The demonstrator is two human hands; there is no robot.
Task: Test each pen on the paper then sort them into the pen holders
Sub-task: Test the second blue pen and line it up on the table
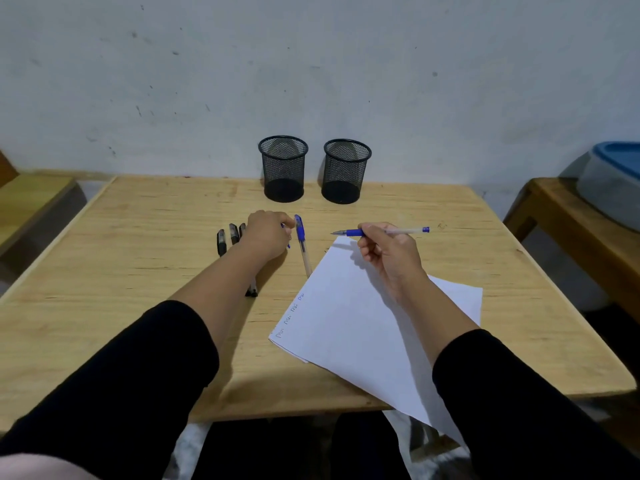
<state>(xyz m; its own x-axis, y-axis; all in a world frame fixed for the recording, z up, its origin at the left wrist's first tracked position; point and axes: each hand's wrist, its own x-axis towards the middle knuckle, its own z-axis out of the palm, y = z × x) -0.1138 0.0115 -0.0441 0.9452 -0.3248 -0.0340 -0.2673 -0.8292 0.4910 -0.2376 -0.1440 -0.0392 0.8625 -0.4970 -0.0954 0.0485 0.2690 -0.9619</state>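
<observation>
My right hand (388,251) holds an uncapped blue pen (353,232) level above the far corner of the white paper (346,327), tip pointing left. My left hand (266,235) rests curled on the table left of the paper, and a small blue piece, apparently a pen cap (284,226), shows between its fingers. A capped blue pen (302,244) lies just right of that hand. Several black pens (221,242) lie partly hidden under my left hand and wrist. Two black mesh pen holders (283,168) (346,171) stand side by side at the back, both looking empty.
Faint scribbles (291,315) run along the paper's left edge. The wooden table (138,271) stands against a grey wall. A second table at the right carries a grey and blue tub (613,181). A wooden bench (31,195) sits at the left.
</observation>
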